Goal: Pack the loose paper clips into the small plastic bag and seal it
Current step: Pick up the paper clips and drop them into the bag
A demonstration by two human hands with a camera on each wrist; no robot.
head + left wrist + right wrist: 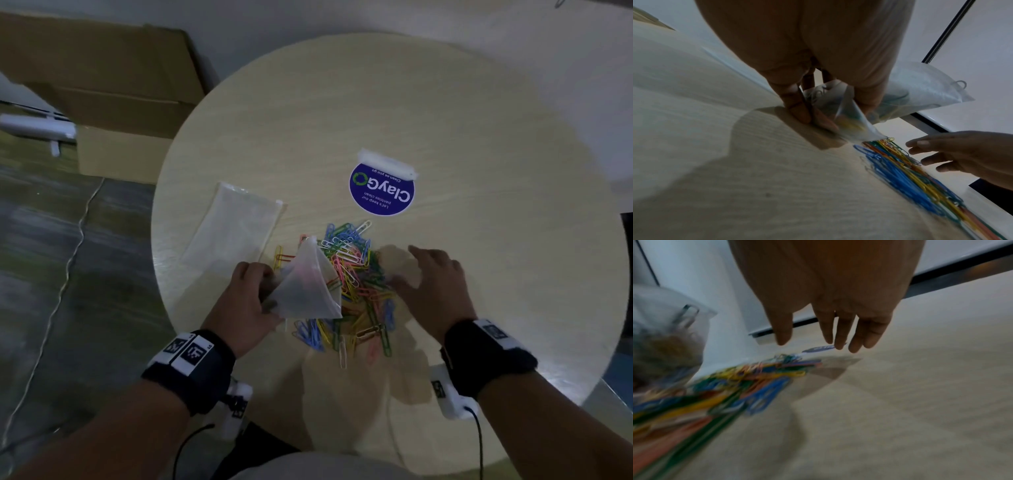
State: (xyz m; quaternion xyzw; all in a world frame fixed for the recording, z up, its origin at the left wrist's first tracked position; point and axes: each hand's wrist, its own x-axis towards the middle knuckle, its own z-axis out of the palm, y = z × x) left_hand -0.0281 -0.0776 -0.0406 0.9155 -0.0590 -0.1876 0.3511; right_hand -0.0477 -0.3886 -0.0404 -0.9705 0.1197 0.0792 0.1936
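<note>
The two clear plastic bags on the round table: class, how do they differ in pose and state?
The held bag is gripped by the left hand, raised at the clip pile; the spare bag lies flat on the table, untouched. The held bag bulges with some clips inside; the spare bag looks empty. Both are clear plastic.

obstacles: paper clips [349, 284], flat bag [236, 229] left | free: table [496, 267] right
</note>
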